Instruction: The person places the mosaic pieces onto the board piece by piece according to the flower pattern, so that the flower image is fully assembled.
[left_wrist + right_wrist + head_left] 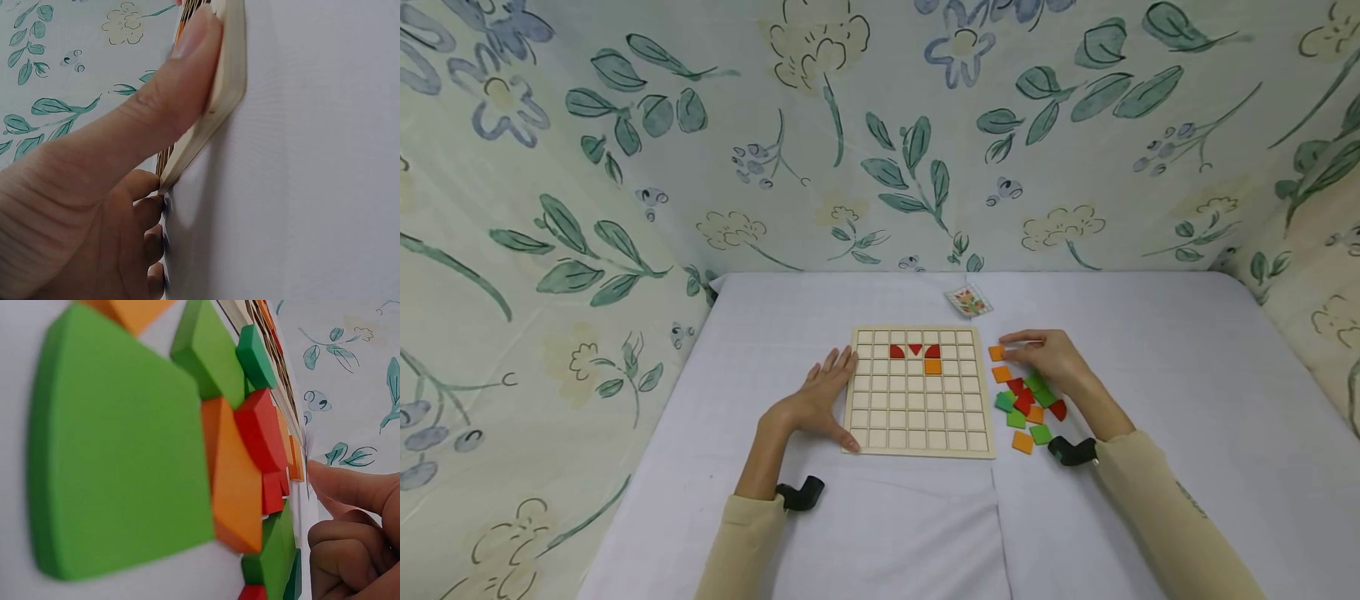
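Note:
A square wooden grid board (917, 455) lies on the white-covered table. On it sit a red quarter-round tile (897, 352), a red triangle (915, 349), another red quarter-round tile (932, 352) and an orange square (932, 367). My left hand (816, 402) rests along the board's left side, fingers spread; its thumb (150, 100) touches the near left corner. Right of the board, my right hand (1051, 360) is at the farthest loose orange square (996, 353), thumb and index finger apart beside it. Whether they grip it is unclear. The right wrist view shows its other fingers bent (344, 556).
Loose green (1041, 434), red (1057, 409) and orange tiles (1022, 442) lie in a partly overlapping heap right of the board, beneath and before my right hand. A small printed card (969, 301) lies beyond the board. Patterned cloth (910, 208) hangs behind the table.

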A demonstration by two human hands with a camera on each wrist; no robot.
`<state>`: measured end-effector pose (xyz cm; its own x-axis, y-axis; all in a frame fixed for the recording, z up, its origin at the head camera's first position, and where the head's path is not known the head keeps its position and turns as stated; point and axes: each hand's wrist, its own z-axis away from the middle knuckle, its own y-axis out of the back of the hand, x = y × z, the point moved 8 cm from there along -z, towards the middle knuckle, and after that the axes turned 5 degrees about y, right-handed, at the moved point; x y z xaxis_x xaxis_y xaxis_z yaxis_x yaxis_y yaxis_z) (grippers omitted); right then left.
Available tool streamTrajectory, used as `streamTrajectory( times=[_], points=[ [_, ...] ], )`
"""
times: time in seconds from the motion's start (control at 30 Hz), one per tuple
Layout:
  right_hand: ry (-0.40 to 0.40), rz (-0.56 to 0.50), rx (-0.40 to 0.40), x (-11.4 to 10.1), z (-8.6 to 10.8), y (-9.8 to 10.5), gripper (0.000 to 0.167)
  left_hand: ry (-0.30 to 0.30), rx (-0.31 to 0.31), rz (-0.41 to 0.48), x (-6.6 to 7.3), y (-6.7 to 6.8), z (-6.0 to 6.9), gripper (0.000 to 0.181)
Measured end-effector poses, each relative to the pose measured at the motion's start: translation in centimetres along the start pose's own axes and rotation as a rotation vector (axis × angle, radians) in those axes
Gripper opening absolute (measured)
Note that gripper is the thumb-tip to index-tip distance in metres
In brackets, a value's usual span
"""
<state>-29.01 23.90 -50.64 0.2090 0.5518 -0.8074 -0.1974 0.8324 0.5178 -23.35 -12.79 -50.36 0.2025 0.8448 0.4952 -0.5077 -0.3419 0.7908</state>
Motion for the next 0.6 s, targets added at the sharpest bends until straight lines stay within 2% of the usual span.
streamTrajectory(
  times=[0.3,0.6],
  points=[
    [-0.010,-0.007,-0.027,0.26,-0.11,-0.13,0.045,0.006,0.000,-0.002,-0.02,-0.08,-0.01,0.154],
    [-0.007,0.023,0.006,0.29,-0.63,0.04,0.047,0.005,0.006,-0.005,-0.04,-0.01,0.01,0.155]
  ],
)
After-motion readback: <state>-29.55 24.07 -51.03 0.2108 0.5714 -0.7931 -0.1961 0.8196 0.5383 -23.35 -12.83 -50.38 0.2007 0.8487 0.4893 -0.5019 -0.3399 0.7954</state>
